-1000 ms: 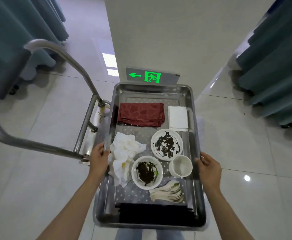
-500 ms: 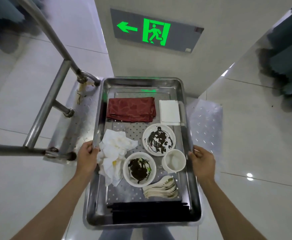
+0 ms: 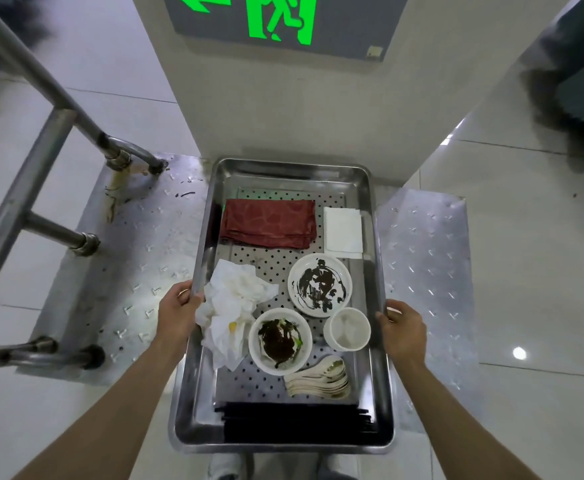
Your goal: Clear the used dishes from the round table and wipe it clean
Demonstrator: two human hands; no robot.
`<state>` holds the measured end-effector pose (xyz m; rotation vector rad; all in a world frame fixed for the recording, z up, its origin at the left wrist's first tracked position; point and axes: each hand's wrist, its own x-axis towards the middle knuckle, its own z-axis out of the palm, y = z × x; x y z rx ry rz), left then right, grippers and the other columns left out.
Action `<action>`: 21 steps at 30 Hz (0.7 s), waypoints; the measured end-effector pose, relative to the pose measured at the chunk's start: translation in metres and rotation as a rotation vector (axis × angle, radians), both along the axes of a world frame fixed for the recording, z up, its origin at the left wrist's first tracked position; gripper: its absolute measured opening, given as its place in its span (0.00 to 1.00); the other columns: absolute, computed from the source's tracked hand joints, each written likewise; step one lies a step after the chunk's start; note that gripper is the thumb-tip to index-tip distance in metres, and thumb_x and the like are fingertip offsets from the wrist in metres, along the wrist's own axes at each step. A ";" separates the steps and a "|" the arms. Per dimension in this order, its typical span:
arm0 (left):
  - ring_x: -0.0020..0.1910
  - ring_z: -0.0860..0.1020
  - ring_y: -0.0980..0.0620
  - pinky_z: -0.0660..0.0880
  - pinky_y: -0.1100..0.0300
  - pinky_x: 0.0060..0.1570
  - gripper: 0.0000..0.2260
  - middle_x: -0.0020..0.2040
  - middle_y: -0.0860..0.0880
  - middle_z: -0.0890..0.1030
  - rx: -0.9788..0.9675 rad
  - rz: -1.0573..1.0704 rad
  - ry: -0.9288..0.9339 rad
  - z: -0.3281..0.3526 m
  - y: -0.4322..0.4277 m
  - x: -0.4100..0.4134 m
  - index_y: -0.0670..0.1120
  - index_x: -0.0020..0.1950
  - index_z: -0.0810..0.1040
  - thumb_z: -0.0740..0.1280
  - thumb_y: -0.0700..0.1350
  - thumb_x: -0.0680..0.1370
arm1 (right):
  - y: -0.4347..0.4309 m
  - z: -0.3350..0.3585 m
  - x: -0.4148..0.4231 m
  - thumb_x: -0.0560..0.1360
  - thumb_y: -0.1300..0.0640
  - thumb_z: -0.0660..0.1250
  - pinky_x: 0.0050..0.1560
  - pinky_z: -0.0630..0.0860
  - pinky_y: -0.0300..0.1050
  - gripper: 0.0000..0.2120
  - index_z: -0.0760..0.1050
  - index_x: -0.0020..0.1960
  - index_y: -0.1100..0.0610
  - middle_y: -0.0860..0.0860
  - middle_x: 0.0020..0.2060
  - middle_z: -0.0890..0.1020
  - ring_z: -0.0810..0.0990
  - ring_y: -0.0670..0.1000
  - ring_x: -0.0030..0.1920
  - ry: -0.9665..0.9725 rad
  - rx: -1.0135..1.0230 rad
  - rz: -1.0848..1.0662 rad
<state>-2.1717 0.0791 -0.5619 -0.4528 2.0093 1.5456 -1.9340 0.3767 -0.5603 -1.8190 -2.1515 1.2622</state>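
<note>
Above the diamond-plate cart platform (image 3: 138, 258), the steel tray (image 3: 290, 165) lies between the two grips, with its long rims in the left grip (image 3: 178, 315) and right grip (image 3: 404, 332). It carries a sauce-smeared plate (image 3: 320, 285), a soiled bowl (image 3: 280, 341), a cup (image 3: 347, 329), stacked spoons (image 3: 320, 377), black chopsticks (image 3: 294, 420), crumpled tissues (image 3: 231, 306), a red cloth (image 3: 269, 223) and a white napkin (image 3: 343, 232). Compared with half a second earlier, the tray sits lower toward the platform and the exit sign (image 3: 276, 19) looms larger; the load is unmoved. Each grip is narrow, with fingers curled round a rim.
</note>
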 end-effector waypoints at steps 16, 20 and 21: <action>0.47 0.84 0.45 0.81 0.50 0.48 0.08 0.52 0.45 0.86 0.002 -0.036 0.039 -0.037 0.006 -0.021 0.43 0.58 0.80 0.70 0.36 0.80 | -0.006 -0.049 -0.005 0.76 0.58 0.76 0.55 0.78 0.47 0.14 0.80 0.60 0.52 0.54 0.51 0.87 0.82 0.51 0.46 0.011 -0.054 -0.064; 0.49 0.83 0.46 0.80 0.53 0.46 0.06 0.52 0.47 0.83 -0.171 -0.187 0.075 -0.043 0.005 -0.029 0.43 0.59 0.78 0.67 0.39 0.83 | 0.001 -0.050 -0.003 0.77 0.58 0.74 0.56 0.82 0.54 0.13 0.78 0.60 0.50 0.53 0.50 0.86 0.84 0.52 0.46 0.014 -0.111 0.006; 0.51 0.82 0.43 0.80 0.50 0.48 0.06 0.52 0.47 0.83 -0.231 -0.255 0.066 -0.043 0.004 -0.033 0.44 0.60 0.77 0.66 0.41 0.83 | 0.003 -0.047 -0.004 0.78 0.59 0.73 0.54 0.82 0.54 0.13 0.77 0.61 0.51 0.53 0.51 0.85 0.84 0.53 0.47 0.014 -0.134 0.034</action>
